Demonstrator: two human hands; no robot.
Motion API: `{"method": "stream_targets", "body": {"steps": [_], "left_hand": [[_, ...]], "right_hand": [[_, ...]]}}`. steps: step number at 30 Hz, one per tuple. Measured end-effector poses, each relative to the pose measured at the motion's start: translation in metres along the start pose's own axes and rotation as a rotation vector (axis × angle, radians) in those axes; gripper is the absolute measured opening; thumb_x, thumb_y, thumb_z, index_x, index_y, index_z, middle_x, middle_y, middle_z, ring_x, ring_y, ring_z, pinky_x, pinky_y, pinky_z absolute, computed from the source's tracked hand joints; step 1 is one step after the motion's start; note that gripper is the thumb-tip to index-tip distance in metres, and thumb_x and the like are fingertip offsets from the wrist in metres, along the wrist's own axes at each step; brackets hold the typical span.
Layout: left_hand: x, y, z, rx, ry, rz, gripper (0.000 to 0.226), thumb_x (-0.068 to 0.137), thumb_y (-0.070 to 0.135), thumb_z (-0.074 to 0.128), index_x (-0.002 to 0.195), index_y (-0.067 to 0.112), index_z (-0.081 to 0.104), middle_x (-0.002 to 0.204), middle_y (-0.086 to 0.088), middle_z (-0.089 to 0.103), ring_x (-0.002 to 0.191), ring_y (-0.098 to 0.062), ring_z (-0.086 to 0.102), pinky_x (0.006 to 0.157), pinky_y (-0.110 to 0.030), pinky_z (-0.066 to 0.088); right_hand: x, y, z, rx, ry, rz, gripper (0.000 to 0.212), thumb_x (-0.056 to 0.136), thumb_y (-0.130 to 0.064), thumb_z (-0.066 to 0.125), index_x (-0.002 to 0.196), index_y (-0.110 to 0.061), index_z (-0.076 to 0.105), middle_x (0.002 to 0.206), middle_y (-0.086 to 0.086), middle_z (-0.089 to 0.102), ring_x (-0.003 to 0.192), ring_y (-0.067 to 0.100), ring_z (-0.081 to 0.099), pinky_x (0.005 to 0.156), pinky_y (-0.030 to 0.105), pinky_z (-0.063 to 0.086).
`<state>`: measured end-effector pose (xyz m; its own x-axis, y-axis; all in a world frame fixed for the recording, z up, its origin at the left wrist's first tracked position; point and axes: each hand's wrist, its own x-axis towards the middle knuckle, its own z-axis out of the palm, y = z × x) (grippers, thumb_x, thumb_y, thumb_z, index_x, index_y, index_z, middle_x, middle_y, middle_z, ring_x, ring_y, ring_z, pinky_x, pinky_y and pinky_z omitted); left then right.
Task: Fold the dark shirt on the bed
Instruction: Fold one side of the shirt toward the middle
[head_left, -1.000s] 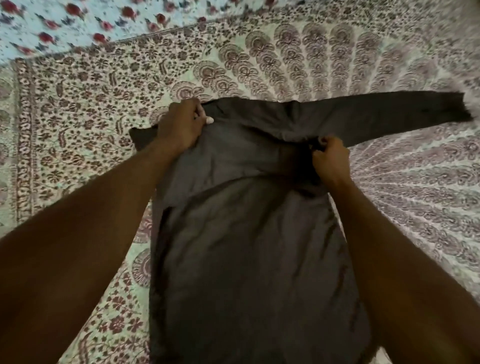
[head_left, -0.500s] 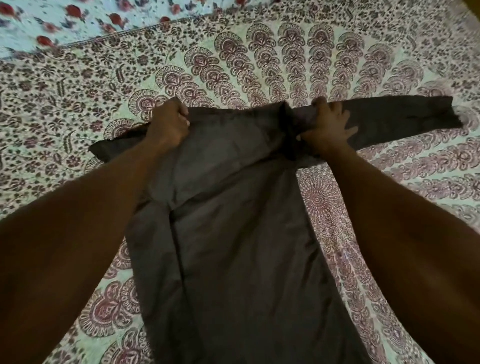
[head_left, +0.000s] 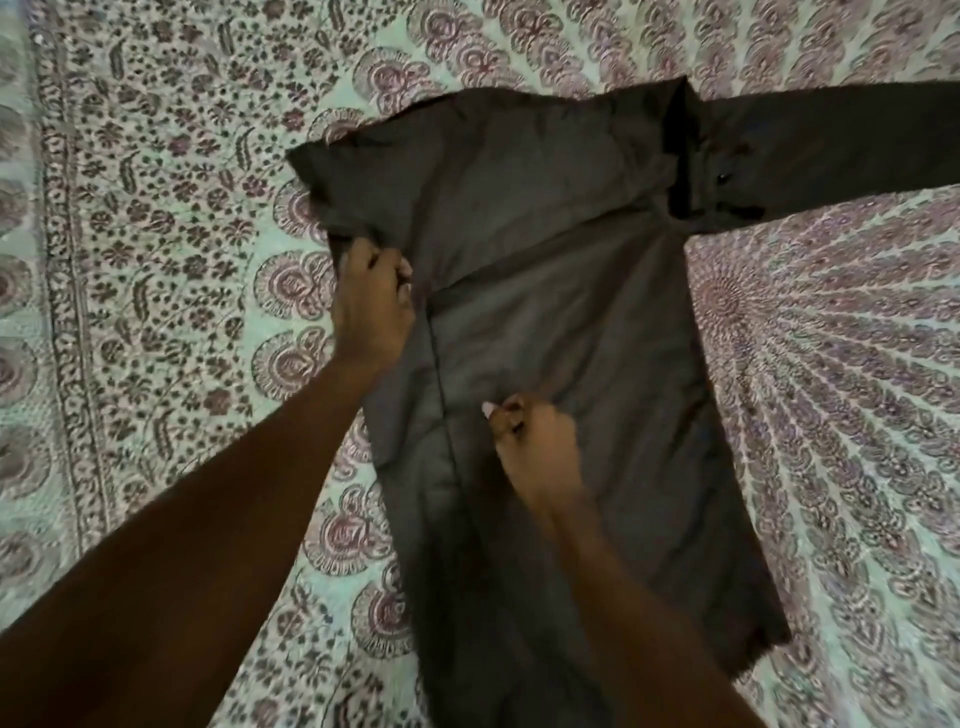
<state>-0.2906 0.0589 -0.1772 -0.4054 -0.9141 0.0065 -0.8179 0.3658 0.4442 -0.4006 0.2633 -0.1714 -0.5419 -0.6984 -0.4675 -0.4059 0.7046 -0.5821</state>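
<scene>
A long dark grey shirt (head_left: 561, 249) lies flat on the patterned bedspread (head_left: 171, 270), its body running toward me. One sleeve (head_left: 831, 150) stretches out to the right edge of the view. The left side is folded inward over the body, with a straight fold edge down the left. My left hand (head_left: 371, 306) pinches the cloth at the left edge, near the folded shoulder. My right hand (head_left: 537, 441) pinches a fold of cloth in the middle of the body, and creases fan out from the pinch. The collar area (head_left: 685, 156) looks dark and bunched.
The bedspread has floral borders on the left and a radiating mandala pattern (head_left: 810, 364) on the right. The shirt's hem (head_left: 769, 649) reaches toward the lower right. My forearms cross the lower part of the view.
Both hands have left the shoulders and moved down toward me. The left now grips the left edge and the right the middle of the body. The view has shifted left.
</scene>
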Motion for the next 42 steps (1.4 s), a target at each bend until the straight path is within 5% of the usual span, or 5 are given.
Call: {"method": "stream_targets", "body": {"steps": [14,19,30,36,42], "left_hand": [[-0.151,-0.029,-0.006,-0.178,-0.011,-0.155,0.029,0.083,0.002,0.066,0.111,0.008,0.061,0.13,-0.019,0.04,0.117,-0.034,0.047,0.104,-0.042,0.044],[-0.155,-0.041,-0.012,-0.327,-0.037,-0.412,0.035,0.076,-0.007,0.064,0.107,0.008,0.058,0.11,-0.019,0.058,0.093,-0.03,0.058,0.076,-0.025,0.041],[-0.225,-0.047,-0.011,-0.338,-0.187,-0.296,0.042,0.08,0.007,0.07,0.119,0.016,0.056,0.107,-0.017,0.062,0.098,-0.034,0.06,0.076,-0.027,0.039],[-0.273,-0.039,-0.018,-0.159,-0.267,-0.224,0.045,0.086,0.013,0.071,0.127,0.023,0.056,0.127,-0.015,0.046,0.114,-0.034,0.053,0.094,-0.045,0.051],[-0.289,-0.052,-0.02,0.19,-0.359,0.119,0.066,0.09,0.041,0.063,0.15,0.028,0.038,0.165,0.0,0.017,0.15,-0.029,0.019,0.111,-0.063,0.03]], "right_hand": [[-0.135,0.031,0.063,-0.031,-0.418,0.215,0.043,0.077,-0.043,0.077,0.113,-0.02,0.071,0.111,0.003,0.072,0.104,0.023,0.067,0.084,0.03,0.052],[-0.154,0.049,0.075,0.246,-0.397,0.262,0.033,0.066,-0.029,0.088,0.089,-0.012,0.072,0.091,0.0,0.075,0.086,0.015,0.07,0.085,0.039,0.058],[-0.236,0.092,0.078,0.417,-0.314,0.664,0.037,0.083,-0.015,0.08,0.113,-0.001,0.063,0.109,0.017,0.063,0.08,0.027,0.068,0.052,0.037,0.06],[-0.253,0.087,0.079,0.385,-0.329,0.684,0.03,0.085,-0.015,0.079,0.095,0.003,0.057,0.087,0.027,0.072,0.053,0.028,0.07,0.051,0.036,0.061],[-0.261,0.068,0.067,-0.227,-0.095,0.302,0.041,0.081,-0.04,0.075,0.108,-0.015,0.058,0.111,0.01,0.059,0.102,0.035,0.062,0.083,0.039,0.053]]}}
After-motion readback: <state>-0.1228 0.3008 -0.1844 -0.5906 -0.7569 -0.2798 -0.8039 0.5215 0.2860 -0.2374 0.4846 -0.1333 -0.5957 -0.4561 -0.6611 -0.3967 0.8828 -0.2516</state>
